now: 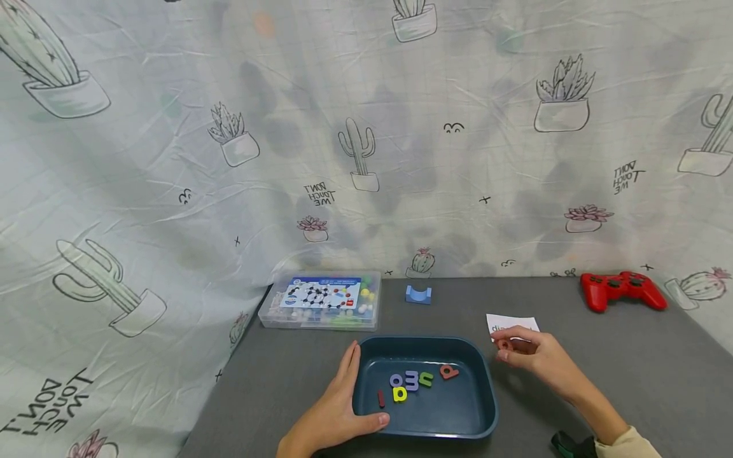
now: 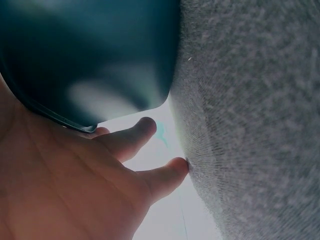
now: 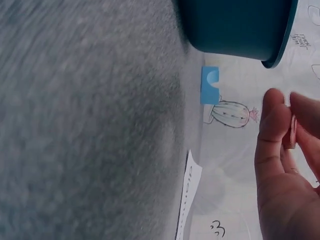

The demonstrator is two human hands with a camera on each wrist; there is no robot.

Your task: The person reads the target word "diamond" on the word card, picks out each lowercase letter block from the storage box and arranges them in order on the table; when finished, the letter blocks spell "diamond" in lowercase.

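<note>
A dark blue tray (image 1: pixel 424 432) lies on the table with small coloured letters inside. Among them are a purple o (image 1: pixel 396 380), a purple m (image 1: pixel 411 381), a green n (image 1: pixel 425 380), a yellow letter (image 1: pixel 399 395), a dark red strip-like letter (image 1: pixel 381 399) and a reddish-brown letter (image 1: pixel 449 372). My left hand (image 1: pixel 342 407) holds the tray's left side, thumb over the rim and fingers along the outer wall. Right of the tray, my right hand (image 1: pixel 538 357) pinches a reddish-brown letter (image 1: pixel 504 345) between thumb and fingers, in front of a white printed card (image 1: pixel 518 323) that it partly covers.
A clear plastic case (image 1: pixel 321 318) of small coloured parts stands at the back left. Beside it is a blue block with a curved notch (image 1: pixel 418 295). A red game controller (image 1: pixel 621 291) lies at the back right, before the cactus-printed cloth (image 1: pixel 401 210).
</note>
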